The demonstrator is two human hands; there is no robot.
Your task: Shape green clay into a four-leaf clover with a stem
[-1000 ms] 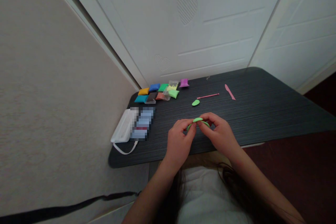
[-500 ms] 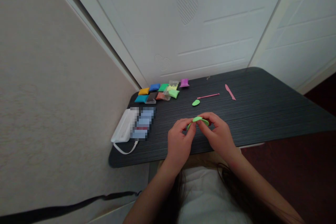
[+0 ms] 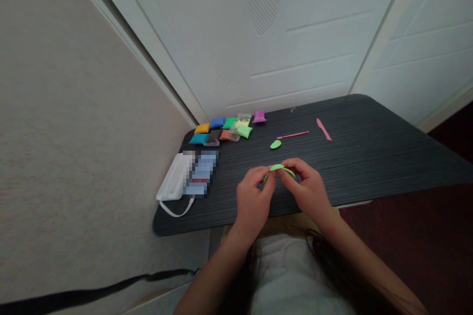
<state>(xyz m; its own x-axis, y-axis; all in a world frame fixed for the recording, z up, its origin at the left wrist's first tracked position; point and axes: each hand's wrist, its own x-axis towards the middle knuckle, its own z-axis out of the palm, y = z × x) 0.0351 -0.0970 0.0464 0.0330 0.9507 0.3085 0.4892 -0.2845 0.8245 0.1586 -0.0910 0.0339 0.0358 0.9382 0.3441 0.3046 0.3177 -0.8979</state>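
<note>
Between my two hands I hold a light green piece of modelling clay (image 3: 277,167), made of thin, rounded, petal-like parts. My left hand (image 3: 254,194) pinches its left side with thumb and fingers. On the other side my right hand (image 3: 305,182) grips it the same way, the thumbs close together below the middle. Fingers cover part of the clay. Just beyond the hands a flat green clay oval (image 3: 275,144) lies on the dark table (image 3: 369,157). Behind that oval is a thin pink modelling stick (image 3: 293,135).
A pink plastic knife (image 3: 324,129) lies farther right. Several coloured clay packets (image 3: 200,139) sit at the back left, with a purple packet (image 3: 259,116) beside them. A white case (image 3: 170,177) and a blurred phone-like item (image 3: 201,174) with a white cable (image 3: 176,215) occupy the left.
The clay between my fingers has tilted slightly and shifted a little to the left. Both hands keep their pinch, and the things on the table stay put.
</note>
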